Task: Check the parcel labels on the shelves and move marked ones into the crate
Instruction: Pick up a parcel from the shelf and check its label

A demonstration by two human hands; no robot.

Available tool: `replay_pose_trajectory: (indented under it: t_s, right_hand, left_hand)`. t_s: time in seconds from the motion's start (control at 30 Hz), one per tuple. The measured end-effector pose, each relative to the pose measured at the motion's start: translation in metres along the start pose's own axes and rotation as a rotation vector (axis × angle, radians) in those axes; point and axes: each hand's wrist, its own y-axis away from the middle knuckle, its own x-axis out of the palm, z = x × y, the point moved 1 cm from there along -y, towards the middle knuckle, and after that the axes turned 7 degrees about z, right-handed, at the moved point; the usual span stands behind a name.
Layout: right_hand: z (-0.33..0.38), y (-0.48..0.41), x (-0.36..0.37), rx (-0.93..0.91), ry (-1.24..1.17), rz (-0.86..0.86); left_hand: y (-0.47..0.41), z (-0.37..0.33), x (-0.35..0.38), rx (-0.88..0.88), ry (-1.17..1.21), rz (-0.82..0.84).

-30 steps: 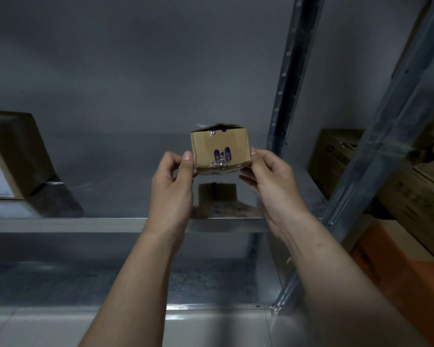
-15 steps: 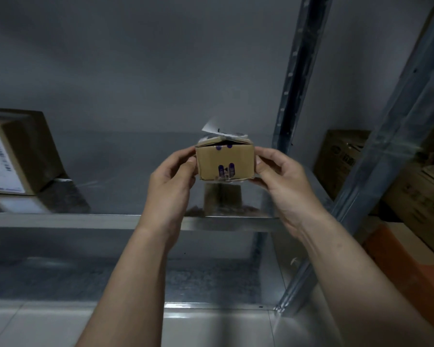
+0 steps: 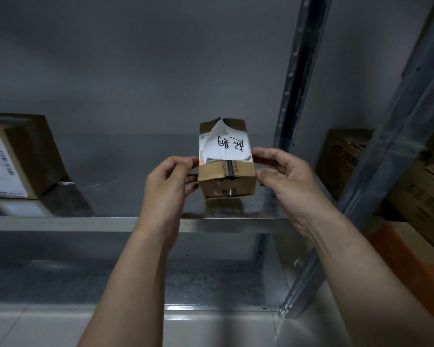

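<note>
Parcel point(image 3: 226, 171), handwritten label point(image 3: 229, 146) facing up, is pinched between left hand point(image 3: 169, 186) and right hand point(image 3: 286, 181); crating seemingly remains.

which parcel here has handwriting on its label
The small parcel held between the left hand and right hand: black handwritten characters on its white label. The larger parcel at the left of the shelf carries a printed label.

Single view, from a wide-angle camera worn on the head, facing forward and slightly down into the bay of a grey galvanised metal shelf point(image 3: 60, 224). The small brown cardboard parcel point(image 3: 227, 182) lies near the lens, mid-frame; a grey steel upright point(image 3: 298, 71) slants at right.
</note>
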Motion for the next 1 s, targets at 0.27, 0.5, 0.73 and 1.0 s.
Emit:
replay_pose_trajectory:
  t_s: [0.27, 0.5, 0.73, 1.0]
  right_hand:
    - [-0.002, -0.001, 0.002, -0.024, -0.005, -0.026]
    - [-0.001, -0.003, 0.014, -0.039, -0.051, -0.037]
    - [0.009, -0.001, 0.029, -0.072, -0.106, -0.021]
    - [0.011, -0.002, 0.038, -0.081, -0.066, -0.026]
  left_hand:
    - [0.003, -0.003, 0.004, -0.045, 0.061, 0.014]
    - [0.010, -0.015, 0.004, -0.091, 0.020, 0.040]
    - [0.011, -0.020, -0.005, -0.092, 0.014, 0.006]
    - [0.008, -0.019, -0.012, -0.074, 0.000, 0.013]
